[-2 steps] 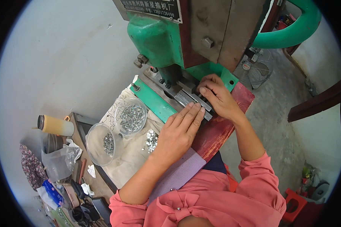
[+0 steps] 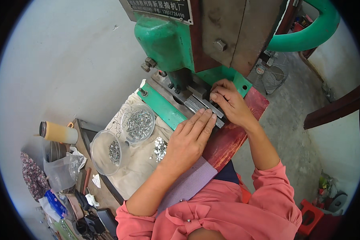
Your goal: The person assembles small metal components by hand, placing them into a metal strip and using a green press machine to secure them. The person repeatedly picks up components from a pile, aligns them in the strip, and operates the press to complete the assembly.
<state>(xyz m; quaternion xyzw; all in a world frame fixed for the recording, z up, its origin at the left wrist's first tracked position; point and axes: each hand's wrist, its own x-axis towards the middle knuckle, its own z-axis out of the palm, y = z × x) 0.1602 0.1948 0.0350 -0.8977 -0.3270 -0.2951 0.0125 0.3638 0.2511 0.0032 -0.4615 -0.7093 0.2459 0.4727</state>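
My left hand (image 2: pixel 194 138) lies with its fingers stretched out, fingertips resting on the near end of a steel slotted block (image 2: pixel 194 105) under a green press (image 2: pixel 164 44). On the block's right side my right hand (image 2: pixel 233 105) is closed, thumb against curled fingers. What it holds, if anything, is hidden by the fingers. Left of the block, a clear round tub (image 2: pixel 151 132) contains many small shiny metal pieces. A second clear tub (image 2: pixel 98 154), tipped toward the first, contains smaller grey pieces. Beside my left wrist sits a little heap of silvery bits (image 2: pixel 161 148).
Below the press runs its green base bar (image 2: pixel 164 109), with a worn red board (image 2: pixel 232 140) to the right. A beige cloth (image 2: pixel 134 180) and a purple mat (image 2: pixel 194 178) lie nearer. A cluttered bench holds a yellow bottle (image 2: pixel 62 133). A fan (image 2: pixel 273 74) stands on the floor.
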